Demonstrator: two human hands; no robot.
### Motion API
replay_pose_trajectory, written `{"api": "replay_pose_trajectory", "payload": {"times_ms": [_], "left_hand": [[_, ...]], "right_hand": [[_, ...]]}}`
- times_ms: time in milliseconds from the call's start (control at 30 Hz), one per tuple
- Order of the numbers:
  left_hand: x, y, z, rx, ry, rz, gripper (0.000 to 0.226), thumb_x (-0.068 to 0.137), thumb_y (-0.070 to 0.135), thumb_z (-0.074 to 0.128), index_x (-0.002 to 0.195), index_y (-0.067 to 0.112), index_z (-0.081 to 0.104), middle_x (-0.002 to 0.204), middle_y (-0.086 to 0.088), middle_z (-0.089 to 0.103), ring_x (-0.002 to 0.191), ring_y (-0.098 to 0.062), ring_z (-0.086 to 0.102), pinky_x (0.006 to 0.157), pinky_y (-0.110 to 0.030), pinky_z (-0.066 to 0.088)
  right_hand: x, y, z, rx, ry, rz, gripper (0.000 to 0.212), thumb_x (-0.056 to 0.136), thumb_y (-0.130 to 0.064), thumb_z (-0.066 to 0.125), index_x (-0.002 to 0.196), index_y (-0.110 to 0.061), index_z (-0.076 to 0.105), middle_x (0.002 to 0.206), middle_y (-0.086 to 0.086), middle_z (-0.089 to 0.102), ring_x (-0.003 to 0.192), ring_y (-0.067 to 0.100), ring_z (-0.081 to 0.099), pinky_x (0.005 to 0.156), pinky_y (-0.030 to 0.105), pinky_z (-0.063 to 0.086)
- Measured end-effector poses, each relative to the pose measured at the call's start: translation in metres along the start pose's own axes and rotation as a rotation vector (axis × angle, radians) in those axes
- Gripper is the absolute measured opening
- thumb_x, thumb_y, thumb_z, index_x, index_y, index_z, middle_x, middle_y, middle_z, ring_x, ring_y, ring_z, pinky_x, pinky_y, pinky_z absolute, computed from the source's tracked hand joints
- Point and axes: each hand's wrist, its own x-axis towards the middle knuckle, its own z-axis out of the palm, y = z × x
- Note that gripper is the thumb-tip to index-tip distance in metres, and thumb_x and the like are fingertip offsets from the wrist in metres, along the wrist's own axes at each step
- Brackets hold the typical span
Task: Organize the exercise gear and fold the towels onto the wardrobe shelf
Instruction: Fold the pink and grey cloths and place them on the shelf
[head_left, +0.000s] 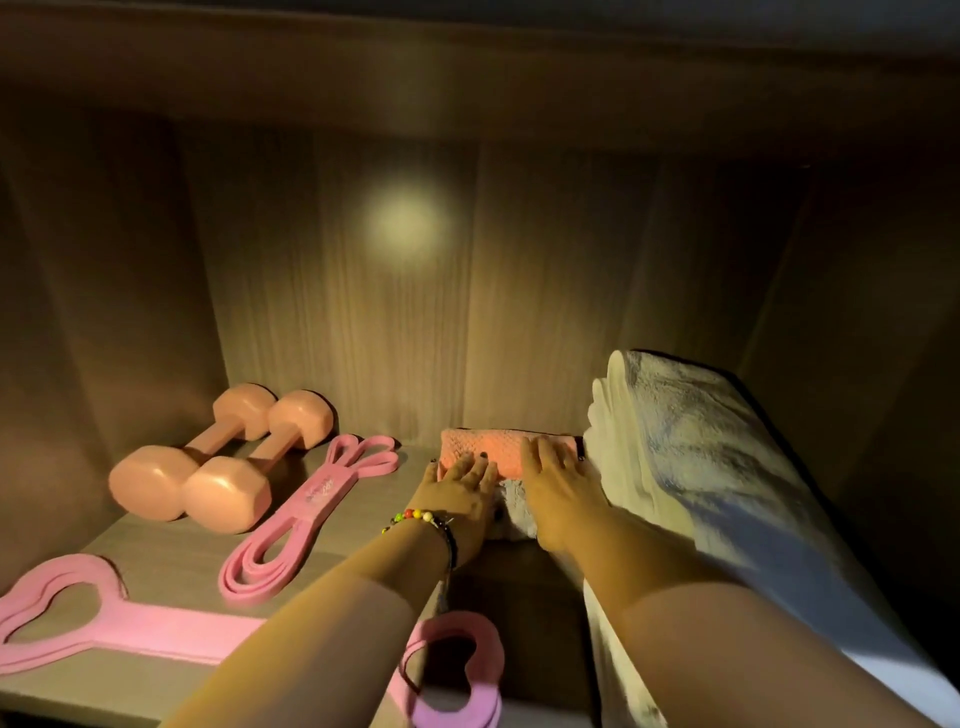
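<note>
A folded orange towel (488, 447) lies at the back of the wooden wardrobe shelf (171, 566), on top of a grey folded towel (517, 506). My left hand (460, 493) rests flat on the orange towel's left part, fingers spread. My right hand (558, 486) presses flat on its right part. Two pink dumbbells (218, 457) lie side by side at the back left. Beside them lies a pink resistance band (306, 514), and another pink band (124, 629) stretches along the front edge under my left forearm.
A large rolled blue-and-white blanket or mat (701, 467) fills the right side of the shelf, touching the towels. The wardrobe's back panel (400, 291) and side walls close the space in. A spot of light falls on the back panel.
</note>
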Motion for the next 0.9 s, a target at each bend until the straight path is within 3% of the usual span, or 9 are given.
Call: {"api": "replay_pose_trajectory", "payload": {"times_ms": [100,167,233,333,433,600,700,800,900], "left_hand": [[-0.003,-0.006,0.003,-0.021,0.022,0.014,0.057,0.104,0.036,0.021,0.154,0.019,0.0,0.163,0.001,0.0,0.149,-0.018,-0.003,0.12,-0.046,0.001],[-0.003,-0.007,0.004,-0.039,0.042,0.027,0.058,0.103,0.034,0.025,0.154,0.017,0.003,0.162,0.0,0.005,0.149,-0.017,0.002,0.12,-0.043,0.003],[-0.003,-0.007,0.007,-0.09,0.078,0.036,0.057,0.101,0.032,0.031,0.153,0.015,0.014,0.161,-0.004,0.017,0.148,-0.02,0.012,0.12,-0.039,0.009],[-0.005,-0.008,0.008,-0.189,0.108,-0.003,0.048,0.098,0.033,0.037,0.143,0.017,0.038,0.149,-0.008,0.041,0.136,-0.028,0.037,0.112,-0.039,0.032],[-0.003,-0.008,0.009,-0.233,0.081,-0.033,0.041,0.097,0.032,0.04,0.135,0.018,0.043,0.145,-0.009,0.045,0.128,-0.031,0.044,0.103,-0.041,0.041],[0.011,-0.002,0.008,-0.288,0.039,-0.056,0.042,0.101,0.027,0.036,0.142,0.016,0.034,0.153,-0.009,0.032,0.136,-0.032,0.035,0.109,-0.039,0.031],[0.016,0.003,0.003,-0.241,0.027,-0.081,0.038,0.1,0.022,0.039,0.138,0.014,0.038,0.149,-0.011,0.038,0.135,-0.03,0.036,0.11,-0.038,0.03],[0.013,0.001,0.002,-0.105,0.172,-0.003,0.047,0.101,0.027,0.037,0.145,0.014,0.033,0.151,-0.009,0.037,0.139,-0.028,0.033,0.114,-0.036,0.023],[0.009,-0.013,0.008,0.016,0.324,0.203,0.059,0.098,0.038,0.038,0.151,0.017,0.024,0.159,-0.004,0.022,0.147,-0.021,0.017,0.119,-0.035,0.009]], "right_hand": [[0.001,-0.002,-0.007,-0.034,-0.128,-0.01,0.07,0.089,-0.015,0.061,0.147,-0.002,0.023,0.146,0.018,0.037,0.133,0.035,0.038,0.108,0.045,0.032],[0.001,0.0,-0.01,-0.048,-0.137,-0.055,0.041,0.093,-0.01,0.054,0.133,-0.006,0.046,0.131,0.012,0.053,0.12,0.03,0.05,0.103,0.042,0.034],[-0.001,0.002,-0.011,-0.031,-0.139,-0.082,0.028,0.094,-0.007,0.051,0.121,-0.01,0.057,0.12,0.009,0.06,0.112,0.027,0.053,0.098,0.038,0.035],[-0.001,0.002,-0.01,-0.021,-0.154,-0.071,0.028,0.094,-0.005,0.05,0.121,-0.009,0.058,0.122,0.009,0.058,0.116,0.027,0.052,0.104,0.038,0.034],[0.004,0.002,-0.009,-0.024,-0.167,-0.054,0.028,0.094,-0.004,0.049,0.12,-0.007,0.059,0.109,0.01,0.059,0.117,0.029,0.052,0.104,0.038,0.035],[0.016,-0.005,0.002,0.046,-0.15,-0.001,0.027,0.096,-0.01,0.049,0.12,-0.01,0.06,0.121,0.008,0.061,0.115,0.027,0.054,0.091,0.035,0.039],[0.021,-0.007,0.01,0.042,-0.124,0.029,0.024,0.096,-0.015,0.053,0.118,-0.012,0.06,0.116,0.007,0.062,0.108,0.026,0.055,0.084,0.032,0.038],[0.024,-0.007,0.015,0.031,-0.109,0.058,0.034,0.097,-0.018,0.05,0.129,-0.008,0.052,0.127,0.013,0.055,0.117,0.031,0.05,0.096,0.037,0.039],[0.019,-0.005,0.018,0.095,-0.171,0.113,0.057,0.099,-0.019,0.038,0.149,-0.002,0.018,0.155,0.019,0.023,0.141,0.035,0.024,0.113,0.043,0.024]]}}
